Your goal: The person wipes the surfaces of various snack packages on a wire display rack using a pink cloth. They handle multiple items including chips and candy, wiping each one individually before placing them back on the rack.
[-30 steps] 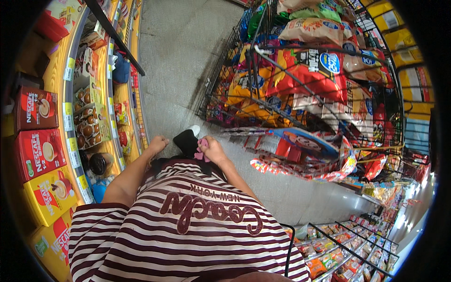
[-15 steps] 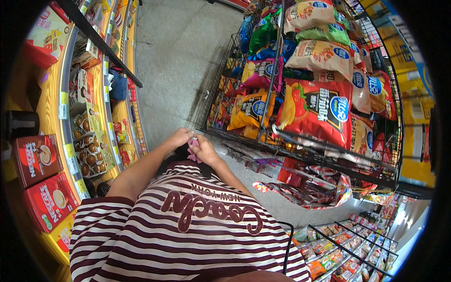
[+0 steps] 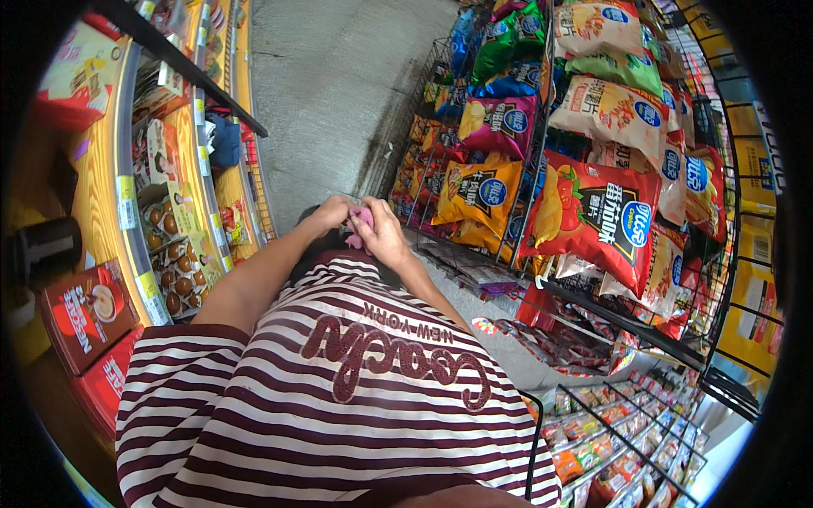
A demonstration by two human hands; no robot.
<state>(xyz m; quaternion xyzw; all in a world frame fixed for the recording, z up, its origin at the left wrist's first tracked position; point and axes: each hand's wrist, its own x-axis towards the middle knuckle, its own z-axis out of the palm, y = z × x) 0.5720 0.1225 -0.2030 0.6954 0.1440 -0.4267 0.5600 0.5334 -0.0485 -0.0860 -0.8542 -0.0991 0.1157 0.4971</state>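
Observation:
A crumpled pink cloth is bunched up in front of my waist. My right hand is closed around it, fingers bent and pressed in. Right beside it, my left hand is also closed, its fingertips against the cloth's left edge. What the left fingers pinch, if anything, is hidden. Both forearms come forward over my striped shirt, and dark clothing shows under the hands.
A black wire rack full of colourful chip bags stands close at my right. Along my left run wooden shelves with red boxes and egg trays. Grey floor lies ahead; behind at right is a snack shelf.
The whole view has shifted, so the rack appears farther right. My hands sit slightly higher in the picture, still together at the pink cloth, the right one turned more with its back showing.

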